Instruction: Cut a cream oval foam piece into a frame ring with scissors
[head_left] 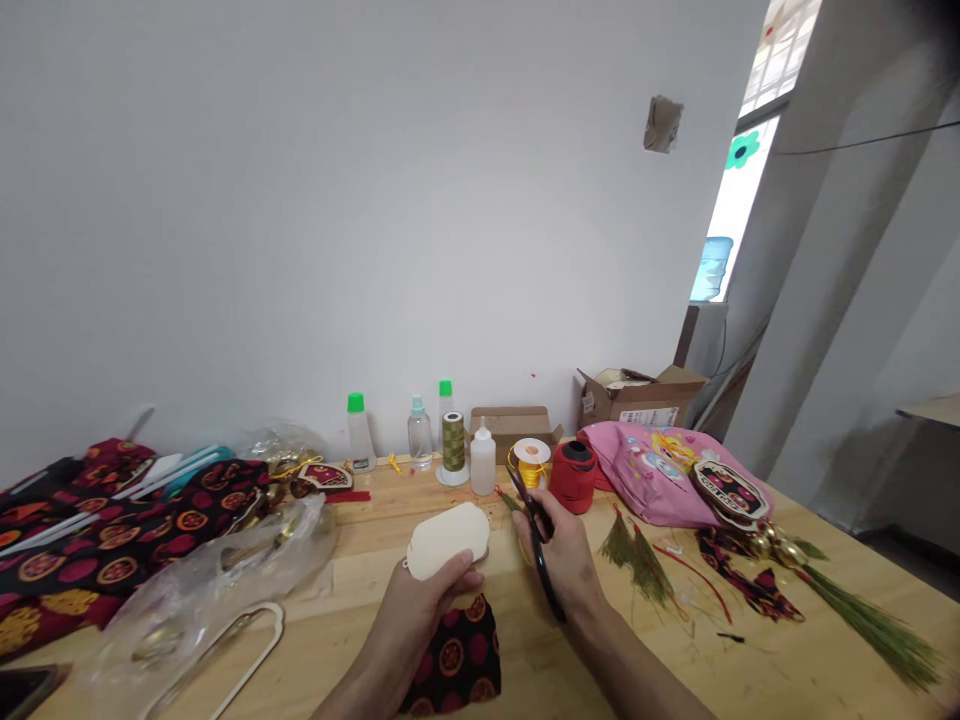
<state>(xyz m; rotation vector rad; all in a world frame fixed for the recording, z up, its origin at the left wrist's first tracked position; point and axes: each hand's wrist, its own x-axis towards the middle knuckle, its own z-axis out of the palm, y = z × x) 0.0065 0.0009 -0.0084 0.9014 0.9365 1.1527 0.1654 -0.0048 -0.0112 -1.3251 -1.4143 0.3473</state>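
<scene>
My left hand [429, 608] grips a flat cream-coloured plaque [450, 535] with rounded, notched ends, thumb on top of its near edge. Just below that hand is a piece of black fabric [459, 655] with red and orange round motifs; whether my fingers also hold it I cannot tell. Black-handled scissors [541, 565] are in my right hand [571, 560], blades pointing up and away toward the yellow cord spool [532, 465]. A green tassel [512, 502] lies beside the blades. More green tassels [645, 560] rest on the table right of my right hand.
Along the wall stand a white squeeze bottle [483, 462], an olive thread cone [453, 445] and a red thread cone [574, 478]. Patterned fabric [150, 530] and a plastic bag [217, 580] cover the left. A pink bag [637, 470] and a decorated pendant [727, 492] lie right.
</scene>
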